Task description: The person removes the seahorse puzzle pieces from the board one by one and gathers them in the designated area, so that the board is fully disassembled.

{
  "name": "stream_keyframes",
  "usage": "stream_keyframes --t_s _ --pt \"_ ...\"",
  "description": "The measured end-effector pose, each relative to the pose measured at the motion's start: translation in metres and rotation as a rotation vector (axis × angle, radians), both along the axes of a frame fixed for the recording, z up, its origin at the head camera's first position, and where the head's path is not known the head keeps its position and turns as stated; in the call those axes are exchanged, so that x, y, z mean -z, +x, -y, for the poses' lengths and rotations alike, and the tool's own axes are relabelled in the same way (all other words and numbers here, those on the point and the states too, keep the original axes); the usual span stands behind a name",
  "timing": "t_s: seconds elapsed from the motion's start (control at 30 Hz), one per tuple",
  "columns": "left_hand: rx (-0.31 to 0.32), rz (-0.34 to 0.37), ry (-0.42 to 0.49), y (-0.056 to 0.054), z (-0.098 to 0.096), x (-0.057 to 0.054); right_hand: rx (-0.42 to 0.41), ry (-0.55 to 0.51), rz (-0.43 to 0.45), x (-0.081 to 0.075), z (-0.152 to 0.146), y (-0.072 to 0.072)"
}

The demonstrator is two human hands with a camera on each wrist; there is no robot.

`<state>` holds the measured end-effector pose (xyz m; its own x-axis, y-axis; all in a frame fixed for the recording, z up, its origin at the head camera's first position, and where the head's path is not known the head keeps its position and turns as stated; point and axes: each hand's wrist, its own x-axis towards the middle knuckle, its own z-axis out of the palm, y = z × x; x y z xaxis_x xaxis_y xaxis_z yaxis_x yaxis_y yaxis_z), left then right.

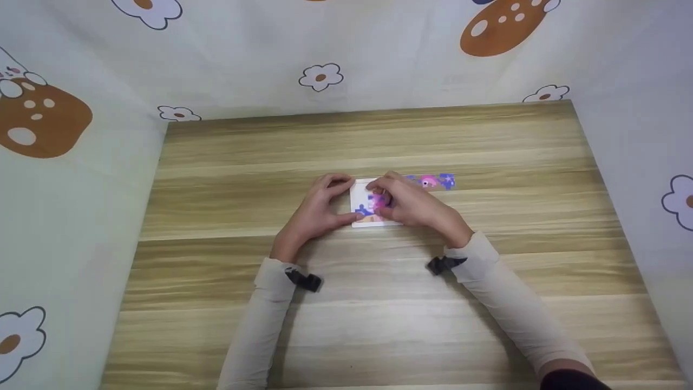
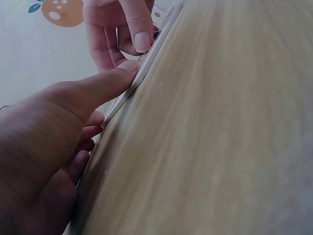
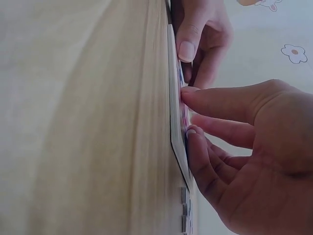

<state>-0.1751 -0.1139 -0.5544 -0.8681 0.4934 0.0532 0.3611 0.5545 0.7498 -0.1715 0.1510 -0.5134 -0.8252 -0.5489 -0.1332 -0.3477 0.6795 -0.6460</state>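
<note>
A small white puzzle board (image 1: 359, 190) lies flat on the wooden table, partly filled with blue, pink and orange jigsaw pieces. My left hand (image 1: 318, 208) holds the board's left side, with the thumb on its near edge and fingertips at its far left corner. Over the right half, my right hand (image 1: 414, 203) pinches a pink puzzle piece (image 1: 379, 201) against the board's surface. In the right wrist view, the right thumb and fingertips meet the board (image 3: 174, 107) from above. Much of the piece and the board's right side are hidden by that hand.
Several loose puzzle pieces (image 1: 446, 181) lie in a row beyond and right of the board. Wood-grain table (image 1: 379, 325) surrounds the board. A pale curtain (image 1: 390, 70) printed with flowers borders the table at the back and sides. Small black devices sit at both cuffs.
</note>
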Motion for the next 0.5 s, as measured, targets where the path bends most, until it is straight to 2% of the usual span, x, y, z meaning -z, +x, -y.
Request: stream_keyframes --t_s 0.27,0.5 --pt "-0.001 0.001 -0.009 -0.0001 0.0002 0.0006 0.005 -0.029 0.04 0.0018 0.0 0.0001" --pt "-0.001 0.004 -0.004 -0.0005 0.0003 -0.0003 0.052 -0.058 0.055 0.001 0.0016 -0.001"
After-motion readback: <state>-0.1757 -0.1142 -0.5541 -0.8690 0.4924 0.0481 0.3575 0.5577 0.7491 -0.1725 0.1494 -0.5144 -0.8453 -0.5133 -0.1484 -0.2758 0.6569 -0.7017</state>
